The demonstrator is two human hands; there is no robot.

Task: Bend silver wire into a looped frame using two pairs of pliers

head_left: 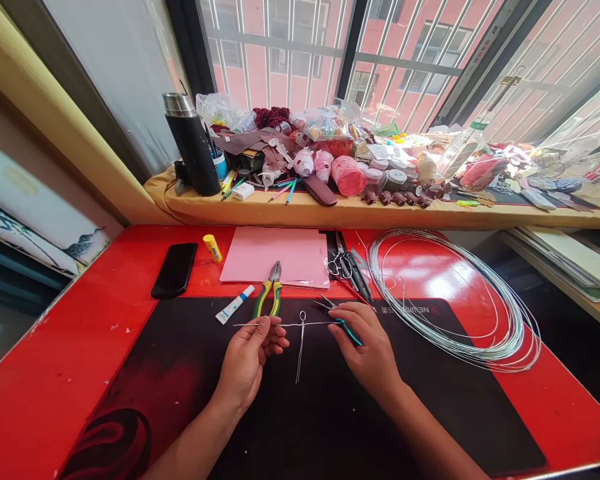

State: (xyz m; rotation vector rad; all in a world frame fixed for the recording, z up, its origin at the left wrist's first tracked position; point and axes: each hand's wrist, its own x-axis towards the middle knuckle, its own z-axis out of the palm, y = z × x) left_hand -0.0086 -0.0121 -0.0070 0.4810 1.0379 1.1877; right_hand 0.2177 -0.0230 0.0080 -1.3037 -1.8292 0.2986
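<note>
A thin silvery wire figure point(303, 327) has a small loop at the top, two side arms and two strands hanging down. My left hand point(247, 360) pinches its left arm between thumb and fingertips, holding it above the black mat. Around small pliers with teal handles point(350, 332) curl the fingers of my right hand point(367, 347); their dark, slim jaws point up and left. The wire's right arm reaches the right fingertips, and whether they touch it I cannot tell. Just beyond my left hand lie larger pliers with yellow-green handles point(269, 298).
A large wire coil point(510, 333) lies right on the red table point(25, 347). Pink sheets point(280, 250), scissors point(341, 265), a cutter point(361, 283), a glue stick point(213, 248), a small tube point(235, 305) and a phone point(175, 270) surround the mat point(190, 413). A cluttered sill holds a flask point(193, 147).
</note>
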